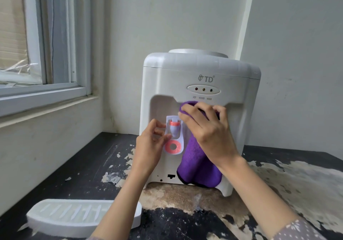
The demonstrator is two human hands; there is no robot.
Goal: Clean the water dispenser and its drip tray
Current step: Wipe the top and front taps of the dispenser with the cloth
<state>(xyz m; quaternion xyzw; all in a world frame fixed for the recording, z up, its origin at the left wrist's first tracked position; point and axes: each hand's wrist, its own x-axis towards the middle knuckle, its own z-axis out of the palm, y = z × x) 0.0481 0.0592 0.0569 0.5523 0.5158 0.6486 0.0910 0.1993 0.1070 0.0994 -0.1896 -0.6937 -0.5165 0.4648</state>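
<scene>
A white dispenser [200, 84] stands on a black table [89, 165] whose top is worn and peeling in pale patches. It sits near the corner of the room, with a window [37, 41] off to the left. On its front there is a "TD" mark and three small lights in a row. Below them is a hollow part with a tap [174, 127] that has a pink ring and a pale purple spout. Under the tap hangs a white lever with a pink ring on it. The left hand [150, 147] is at the left side of the tap, with its fingers curled and the tips touching the lever's edge; it looks like a light pinch, but that is hard to see for sure. The right hand [206, 128] is just to the right of the tap. Its fingers are bent over a purple cloth [198, 169] and press the top of it against the back of the hollow, just under the lights. The rest of the cloth hangs down inside the hollow, almost to the foot of the dispenser. The white tray [74, 215] is off the dispenser. It lies flat on the table near the front left, well apart from the dispenser, with its slots facing up. The left forearm crosses over its right end.
</scene>
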